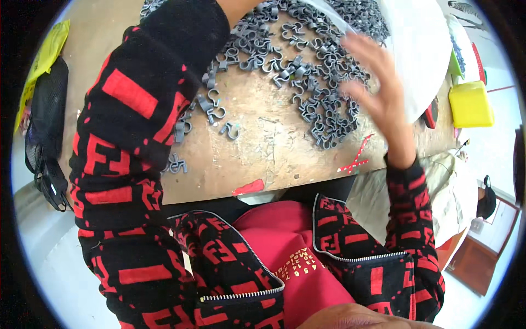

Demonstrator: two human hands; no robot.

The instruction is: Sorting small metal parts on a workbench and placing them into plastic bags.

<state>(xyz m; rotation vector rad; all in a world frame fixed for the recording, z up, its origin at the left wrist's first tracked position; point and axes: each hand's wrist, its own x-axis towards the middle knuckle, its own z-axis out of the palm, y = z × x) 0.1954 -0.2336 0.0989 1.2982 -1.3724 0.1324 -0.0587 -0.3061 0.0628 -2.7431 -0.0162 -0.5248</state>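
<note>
- Head view: many grey clips (329, 104) lie on a pale, worn worktop (260, 104), mostly in the upper half of the scene, each with an open round ring and a short foot.
- Axis of the clips: individual pieces point in mixed directions; the right-hand group forms a band running from the upper edge down toward the person, its lower end near the front edge.
- Second band: clips trail from the top centre down and leftward, ending beside the left sleeve (131, 109). One loose clip (231, 130) lies apart from the main groups, its foot toward the upper left and its ring toward the lower right.
- Right hand (383, 90): blurred, fingers spread and pointing up and leftward, thumb held well apart; the palm appears to grip nothing. It overlaps the edge of the clips and the white plastic (422, 49); contact with either cannot be told.
- Left hand: beyond the upper edge, with only the left wrist (236, 10) showing; its opening and hold cannot be told.
- Right margin: a yellow tub (471, 104).
</note>
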